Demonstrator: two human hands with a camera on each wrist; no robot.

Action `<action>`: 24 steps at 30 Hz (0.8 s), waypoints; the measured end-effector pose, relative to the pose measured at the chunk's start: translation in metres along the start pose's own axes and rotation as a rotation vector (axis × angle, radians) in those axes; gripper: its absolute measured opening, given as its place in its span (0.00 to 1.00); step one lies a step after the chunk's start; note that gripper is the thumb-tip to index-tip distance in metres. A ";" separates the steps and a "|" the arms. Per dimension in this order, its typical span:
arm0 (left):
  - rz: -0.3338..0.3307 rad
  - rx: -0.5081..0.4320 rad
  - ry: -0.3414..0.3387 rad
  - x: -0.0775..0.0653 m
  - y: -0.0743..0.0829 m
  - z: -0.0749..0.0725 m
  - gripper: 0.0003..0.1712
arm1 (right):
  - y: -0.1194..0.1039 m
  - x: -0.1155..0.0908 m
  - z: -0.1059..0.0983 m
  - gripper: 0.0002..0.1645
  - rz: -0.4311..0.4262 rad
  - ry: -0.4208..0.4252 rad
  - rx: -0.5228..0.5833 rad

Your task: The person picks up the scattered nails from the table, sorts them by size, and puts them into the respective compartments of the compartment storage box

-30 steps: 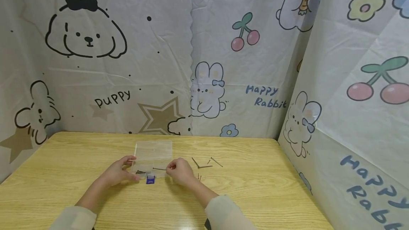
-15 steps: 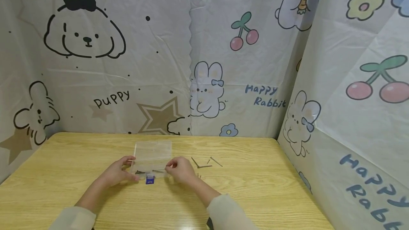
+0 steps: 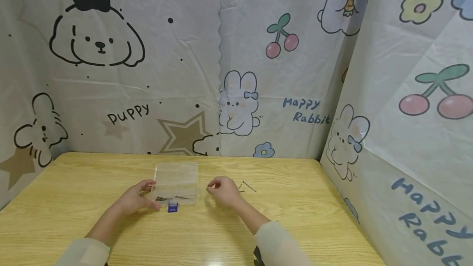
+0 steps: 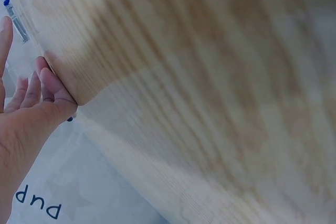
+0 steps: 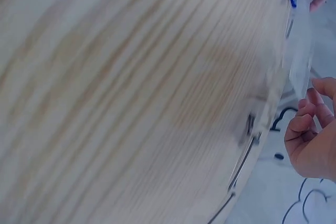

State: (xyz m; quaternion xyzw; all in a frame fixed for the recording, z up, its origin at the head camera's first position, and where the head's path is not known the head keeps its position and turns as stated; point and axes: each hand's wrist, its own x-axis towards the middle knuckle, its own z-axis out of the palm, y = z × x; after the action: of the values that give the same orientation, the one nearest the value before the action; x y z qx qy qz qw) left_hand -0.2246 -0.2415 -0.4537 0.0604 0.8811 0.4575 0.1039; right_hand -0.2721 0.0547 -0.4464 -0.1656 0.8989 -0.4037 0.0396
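Note:
A clear plastic box (image 3: 194,192) stands with its lid (image 3: 177,172) raised at the back and a blue latch (image 3: 172,207) hanging at its front. Dark nails (image 3: 162,199) lie in its left part, and a single nail (image 3: 182,197) lies in the right part. My left hand (image 3: 134,197) grips the box's left side, thumb at the front corner and fingers toward the back. To the right of the box, my right hand (image 3: 224,191) hovers with loosely curled fingers and nothing visible in them. It partly covers the nails on the table; one long nail (image 3: 249,186) shows beyond it.
The wooden table (image 3: 318,216) carries more nails (image 5: 241,163), seen end to end in the right wrist view. A printed curtain (image 3: 177,60) hangs behind the table and along its right side.
My right hand has released the nail, now in the box's right part, and moved right toward the loose nails. The left hand stays on the box.

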 end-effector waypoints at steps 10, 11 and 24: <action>0.002 0.005 0.004 -0.001 0.002 -0.001 0.53 | 0.030 -0.006 -0.035 0.07 0.070 0.062 -0.022; 0.003 0.000 0.004 -0.001 0.001 -0.001 0.53 | 0.033 -0.006 -0.038 0.07 0.074 0.073 -0.022; 0.013 -0.025 0.004 -0.001 0.001 0.001 0.53 | 0.075 -0.017 -0.071 0.08 0.126 0.174 -0.022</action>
State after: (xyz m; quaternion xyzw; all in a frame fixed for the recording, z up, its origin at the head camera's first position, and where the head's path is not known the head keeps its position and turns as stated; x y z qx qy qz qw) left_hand -0.2231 -0.2409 -0.4531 0.0641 0.8751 0.4691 0.1000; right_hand -0.2906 0.1575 -0.4551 -0.0733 0.9121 -0.4032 -0.0152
